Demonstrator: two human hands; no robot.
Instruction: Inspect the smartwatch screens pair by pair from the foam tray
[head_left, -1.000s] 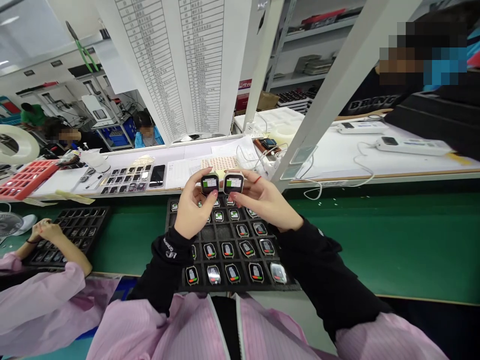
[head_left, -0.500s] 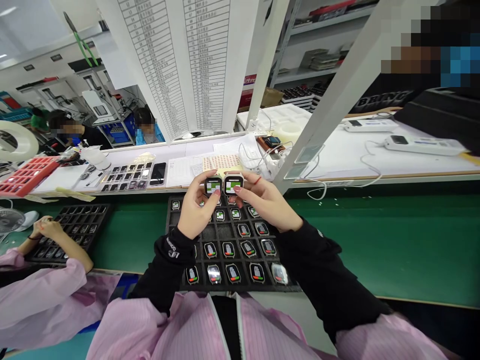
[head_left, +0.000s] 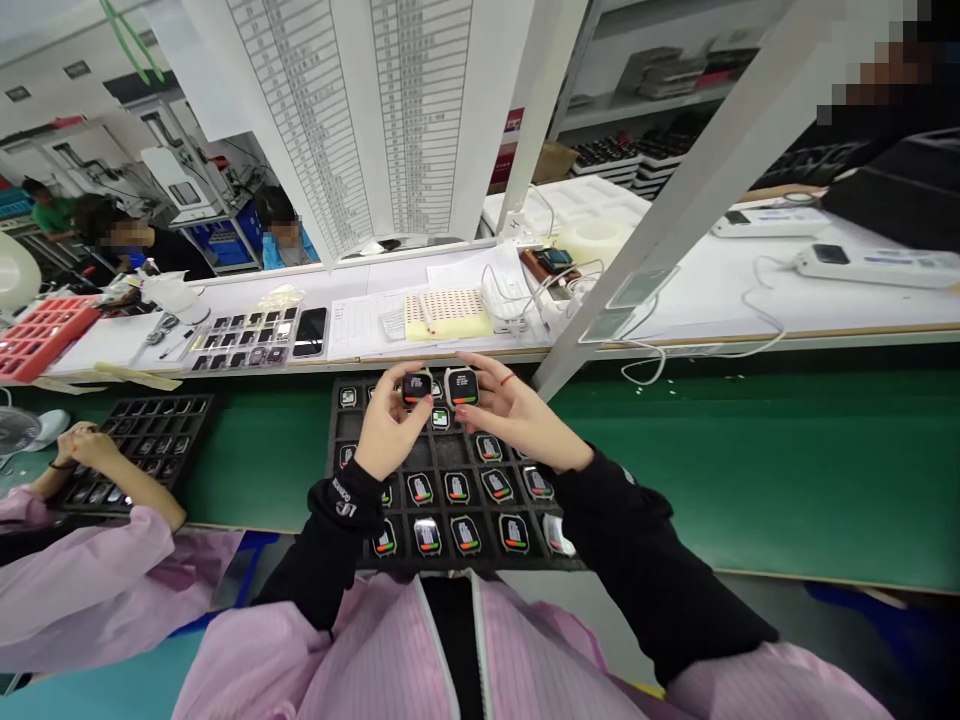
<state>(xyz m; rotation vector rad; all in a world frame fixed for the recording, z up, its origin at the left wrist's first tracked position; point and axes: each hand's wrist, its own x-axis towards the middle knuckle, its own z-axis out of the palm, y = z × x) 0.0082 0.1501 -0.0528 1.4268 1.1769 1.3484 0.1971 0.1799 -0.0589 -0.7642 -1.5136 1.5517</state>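
My left hand (head_left: 390,428) grips a square smartwatch body (head_left: 415,388) between thumb and fingers, its screen facing me. A second smartwatch body (head_left: 462,387), with a pale frame, is pinched in my right hand (head_left: 517,412). The two are held side by side, a small gap apart. Both screens are dark with small white text and a red and green strip at the bottom. Below them lies a black foam tray (head_left: 442,510) with several lit watch bodies in its pockets. Two pockets in its middle hold nothing. My hands and wrists hide parts of the tray.
A white shelf behind carries a black phone (head_left: 310,332), a clear tray of small parts (head_left: 244,340), a yellow sticker sheet (head_left: 448,315) and cables. At left, another person's clasped hands (head_left: 86,443) rest over a second black tray (head_left: 139,445). A white post (head_left: 660,220) slants at right.
Both watch screens have switched from a white and green display to dark with text and a red-green strip. The right thumb has moved down off its screen. Both watches have lowered slightly.
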